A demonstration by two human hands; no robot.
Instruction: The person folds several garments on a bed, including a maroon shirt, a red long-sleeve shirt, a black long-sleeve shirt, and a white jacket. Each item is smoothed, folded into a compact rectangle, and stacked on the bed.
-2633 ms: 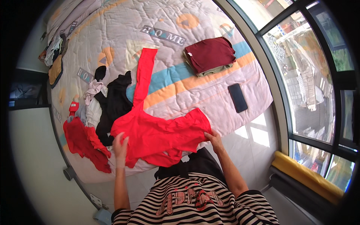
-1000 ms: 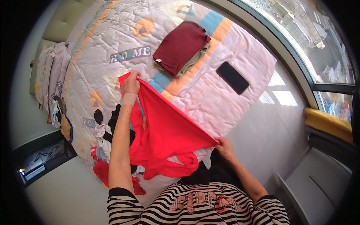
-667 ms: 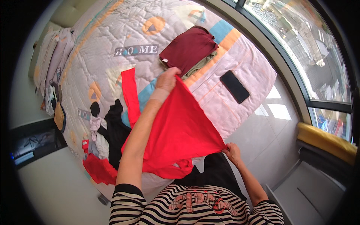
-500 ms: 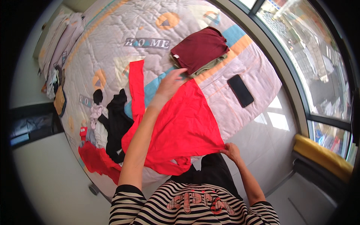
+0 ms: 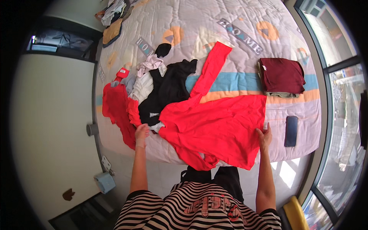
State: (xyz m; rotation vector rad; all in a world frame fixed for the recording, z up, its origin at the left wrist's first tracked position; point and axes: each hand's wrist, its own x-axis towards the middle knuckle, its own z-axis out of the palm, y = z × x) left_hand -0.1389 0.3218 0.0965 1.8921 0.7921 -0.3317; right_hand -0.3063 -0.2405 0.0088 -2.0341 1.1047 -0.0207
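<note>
A red long-sleeved garment (image 5: 218,126) lies spread on the bed, one sleeve stretched away from me and the other folded near the front edge. At its right edge, my right hand (image 5: 264,138) rests with the thumb apart from the outstretched fingers, touching the cloth. My left hand (image 5: 142,132) has its fingers curled closed at the clothes pile on the left, beside a second red garment (image 5: 117,105) and a black garment (image 5: 166,84). What the left fingers hold, if anything, is hidden. White cloth (image 5: 142,86) and pale pink cloth (image 5: 150,64) lie among the pile.
A folded stack with a maroon garment (image 5: 281,76) on top sits at the right of the quilted bed cover (image 5: 245,23). Nearer me lies a black phone (image 5: 291,131). A window (image 5: 341,115) borders the right side, and a light blue bin (image 5: 104,182) stands at lower left.
My left hand has left the far corner of the red garment and come back to the pile at left. My right hand has moved from the near corner up along the right edge. The view has turned.
</note>
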